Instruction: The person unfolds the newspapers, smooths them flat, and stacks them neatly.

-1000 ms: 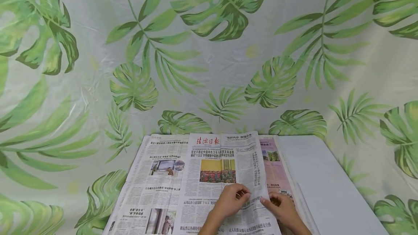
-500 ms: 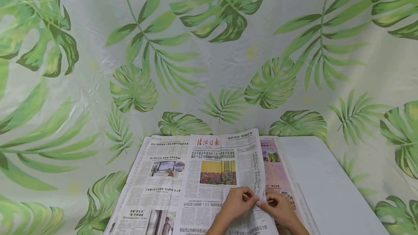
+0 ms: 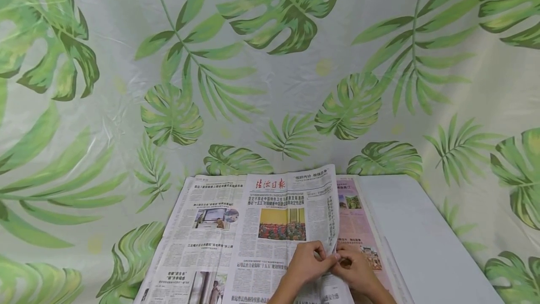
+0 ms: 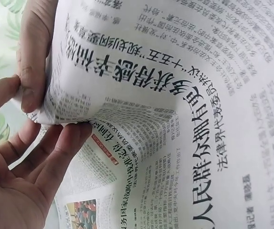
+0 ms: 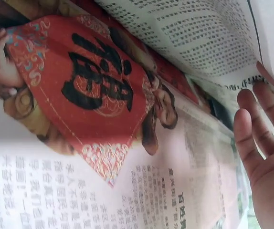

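Note:
A newspaper [image 3: 266,243] with a red masthead lies over other pages, its right side lifted and curling up. At that edge my left hand [image 3: 305,262] and right hand [image 3: 357,273] meet, fingertips close together. The left wrist view shows the left hand [image 4: 29,167] pinching the sheet's edge, its fingers under the paper. Against the same edge, the right hand's thumb [image 4: 32,93] presses from the other side. In the right wrist view, the right hand's fingers [image 5: 244,126] reach behind the raised sheet [image 5: 189,38]; its thumb is hidden there.
Another newspaper page [image 3: 202,238] spreads out to the left beneath. A pink-printed page [image 3: 352,222] shows under the lifted edge, with a red diamond picture [image 5: 89,81] on a page below. White tabletop [image 3: 426,233] extends right. A leaf-patterned curtain [image 3: 270,88] hangs behind.
My left hand has moved right to meet the right hand at the sheet's edge. The right hand has shifted slightly left, and the sheet's right side has lifted and curled inward.

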`<state>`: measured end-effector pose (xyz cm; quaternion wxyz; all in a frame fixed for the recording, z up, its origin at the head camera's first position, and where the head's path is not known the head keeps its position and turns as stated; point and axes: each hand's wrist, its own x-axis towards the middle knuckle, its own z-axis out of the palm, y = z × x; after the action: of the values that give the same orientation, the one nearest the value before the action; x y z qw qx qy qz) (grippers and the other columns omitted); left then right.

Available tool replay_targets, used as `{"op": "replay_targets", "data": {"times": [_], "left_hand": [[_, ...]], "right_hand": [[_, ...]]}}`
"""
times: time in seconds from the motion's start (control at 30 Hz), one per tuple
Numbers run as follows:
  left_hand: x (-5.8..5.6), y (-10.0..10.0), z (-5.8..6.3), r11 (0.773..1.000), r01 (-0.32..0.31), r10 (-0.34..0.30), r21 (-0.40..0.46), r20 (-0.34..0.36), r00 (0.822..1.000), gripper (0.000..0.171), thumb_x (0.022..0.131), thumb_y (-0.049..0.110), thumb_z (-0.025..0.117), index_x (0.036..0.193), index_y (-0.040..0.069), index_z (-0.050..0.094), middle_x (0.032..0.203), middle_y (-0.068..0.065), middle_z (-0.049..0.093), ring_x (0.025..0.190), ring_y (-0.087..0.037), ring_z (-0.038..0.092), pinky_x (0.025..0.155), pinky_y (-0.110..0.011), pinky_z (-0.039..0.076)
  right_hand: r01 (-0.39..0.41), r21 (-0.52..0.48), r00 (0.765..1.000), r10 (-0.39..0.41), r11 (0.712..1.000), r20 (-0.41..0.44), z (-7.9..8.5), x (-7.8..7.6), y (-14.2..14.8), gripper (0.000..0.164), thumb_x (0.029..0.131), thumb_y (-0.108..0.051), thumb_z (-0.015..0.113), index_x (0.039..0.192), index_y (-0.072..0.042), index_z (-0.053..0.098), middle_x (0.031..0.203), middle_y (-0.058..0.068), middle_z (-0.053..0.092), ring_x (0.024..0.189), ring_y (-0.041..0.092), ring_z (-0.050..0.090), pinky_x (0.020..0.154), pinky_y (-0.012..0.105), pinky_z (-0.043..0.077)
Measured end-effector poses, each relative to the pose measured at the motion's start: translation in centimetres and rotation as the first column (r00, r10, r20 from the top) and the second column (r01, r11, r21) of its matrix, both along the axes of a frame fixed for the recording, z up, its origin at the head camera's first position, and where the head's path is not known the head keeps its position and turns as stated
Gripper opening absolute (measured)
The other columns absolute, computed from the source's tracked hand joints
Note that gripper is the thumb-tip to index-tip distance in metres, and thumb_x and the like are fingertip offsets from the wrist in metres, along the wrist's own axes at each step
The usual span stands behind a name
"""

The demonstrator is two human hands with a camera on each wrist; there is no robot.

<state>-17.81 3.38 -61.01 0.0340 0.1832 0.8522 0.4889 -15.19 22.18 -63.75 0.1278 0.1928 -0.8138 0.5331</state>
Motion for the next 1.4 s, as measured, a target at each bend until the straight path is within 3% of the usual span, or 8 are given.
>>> {"op": "replay_targets", "data": {"times": [0.4,0.57,0.73,0.87,0.9,1.0,1.13,1.4], "left_hand": [[0.2,0.2,0.4,0.999,-0.037,0.038,-0.005,0.085,0.996,0.025,0.089,0.037,0.070,0.071,0.024,0.058,0.046,0.015,0.038,0.034,0.001,0.026,0.036,-0.020,0.026],[0.2,0.2,0.5,0.999,-0.048,0.047,0.010,0.076,0.996,0.018,0.087,0.029,0.068,0.072,0.025,0.059,0.048,0.016,0.044,0.035,0.004,0.029,0.036,-0.019,0.026],[-0.1,-0.3,0.4,0.998,-0.036,0.033,0.052,0.063,0.997,0.012,0.086,0.022,0.067,0.074,0.022,0.063,0.065,0.016,0.063,0.045,0.009,0.052,0.043,-0.017,0.041],[-0.5,-0.8,0.2,0.998,-0.052,0.051,0.022,0.037,0.998,0.012,0.086,0.020,0.066,0.075,0.023,0.064,0.070,0.016,0.066,0.054,0.009,0.058,0.071,-0.024,0.056],[-0.5,-1.0,0.2,0.998,-0.058,0.057,0.014,0.030,0.998,0.013,0.087,0.020,0.066,0.074,0.023,0.064,0.072,0.016,0.067,0.055,0.008,0.058,0.082,-0.028,0.057],[-0.8,-1.5,0.2,0.997,-0.080,0.079,0.012,0.036,0.996,0.015,0.087,0.020,0.065,0.073,0.024,0.065,0.075,0.016,0.068,0.055,0.004,0.058,0.085,-0.032,0.057],[-1.0,-2.1,0.5,0.995,-0.097,0.095,0.030,0.050,0.994,0.014,0.086,0.019,0.065,0.073,0.023,0.068,0.077,0.015,0.068,0.059,0.001,0.058,0.059,-0.022,0.051],[-1.0,-3.3,1.5,0.988,-0.141,0.138,0.056,0.065,0.988,0.012,0.083,0.017,0.070,0.084,0.017,0.082,0.076,0.010,0.072,0.065,0.002,0.060,0.060,-0.020,0.052]], "right_hand": [[-0.027,-0.013,0.981,0.029,1.000,0.193,-0.5,-0.3,-0.2,0.022,0.089,-0.016,0.081,0.072,-0.025,0.071,0.105,-0.001,0.067,0.094,0.004,0.062,0.074,0.027,0.060],[-0.050,-0.042,0.991,0.055,0.998,0.119,-0.5,-0.1,-0.2,0.027,0.090,-0.012,0.080,0.071,-0.023,0.064,0.096,-0.002,0.064,0.084,0.003,0.058,0.064,0.026,0.056],[-0.046,-0.028,0.996,0.048,0.999,0.069,-0.5,0.0,0.0,0.021,0.089,-0.009,0.080,0.079,-0.022,0.066,0.089,-0.003,0.064,0.076,0.003,0.059,0.060,0.026,0.055],[-0.001,-0.015,0.971,0.004,1.000,0.238,-0.1,0.3,0.2,0.006,0.093,-0.016,0.077,0.096,-0.014,0.071,0.092,0.001,0.069,0.075,0.005,0.064,0.064,0.026,0.057],[0.011,-0.022,0.959,-0.005,1.000,0.285,0.0,0.4,0.2,0.012,0.094,-0.018,0.075,0.102,-0.010,0.071,0.096,0.003,0.070,0.076,0.005,0.066,0.065,0.026,0.057],[0.051,-0.069,0.926,-0.021,0.996,0.377,0.2,0.5,0.3,0.033,0.097,-0.019,0.073,0.122,-0.002,0.061,0.104,0.012,0.070,0.081,0.008,0.068,0.070,0.026,0.058],[0.085,-0.127,0.950,-0.042,0.988,0.310,0.2,0.4,0.4,0.049,0.095,-0.012,0.075,0.134,0.001,0.048,0.106,0.019,0.071,0.081,0.010,0.070,0.068,0.027,0.059],[0.072,-0.097,0.987,-0.057,0.993,0.152,0.2,0.4,0.8,0.048,0.094,-0.006,0.074,0.137,-0.001,0.053,0.106,0.019,0.066,0.060,0.000,0.051,0.052,0.023,0.048]]}}
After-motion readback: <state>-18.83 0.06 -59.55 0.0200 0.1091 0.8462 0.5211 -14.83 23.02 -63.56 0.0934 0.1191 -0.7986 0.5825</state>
